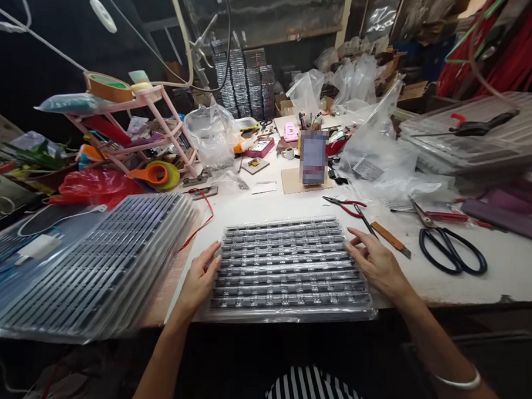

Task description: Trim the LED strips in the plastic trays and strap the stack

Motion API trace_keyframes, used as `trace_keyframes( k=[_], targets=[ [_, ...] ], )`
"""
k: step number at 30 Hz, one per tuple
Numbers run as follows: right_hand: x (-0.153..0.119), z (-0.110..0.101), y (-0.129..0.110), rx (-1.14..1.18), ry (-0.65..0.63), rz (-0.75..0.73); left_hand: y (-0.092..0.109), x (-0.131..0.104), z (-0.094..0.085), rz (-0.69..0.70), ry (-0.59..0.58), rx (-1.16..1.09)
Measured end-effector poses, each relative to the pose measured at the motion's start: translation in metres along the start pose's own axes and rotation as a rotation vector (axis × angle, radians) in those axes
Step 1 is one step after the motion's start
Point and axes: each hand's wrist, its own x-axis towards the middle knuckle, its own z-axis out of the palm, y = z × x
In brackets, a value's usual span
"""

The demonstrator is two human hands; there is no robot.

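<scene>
While the clear tray of dark strips (293,271) lies flat at the near edge of the table (237,201), its long axis runs left to right between your left hand (197,280) and right hand (376,264), neither clearly nearer; your loosely bent fingers touch opposite sides, though whether they grip is unclear
</scene>
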Motion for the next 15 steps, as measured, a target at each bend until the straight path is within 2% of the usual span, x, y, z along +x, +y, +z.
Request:
trace_keyframes(
  k=[3, 6, 8, 11, 15],
  targets=[
    [0.005, 0.007, -0.007, -0.231, -0.022, -0.099, -0.002, 0.004, 0.007, 0.058, -0.004, 0.175],
    [0.008, 0.014, -0.021, -0.558, -0.081, -0.183, 0.002, 0.002, 0.016, 0.096, 0.013, 0.528],
    [0.010, 0.019, -0.029, -0.678, -0.113, -0.198, 0.007, -0.001, 0.021, 0.104, -0.012, 0.738],
    [0.011, 0.023, -0.033, -0.690, -0.120, -0.178, 0.012, -0.003, 0.022, 0.104, -0.030, 0.889],
    [0.009, 0.021, -0.024, -0.588, -0.077, -0.155, 0.013, -0.004, 0.018, 0.117, -0.025, 0.860]
  ],
)
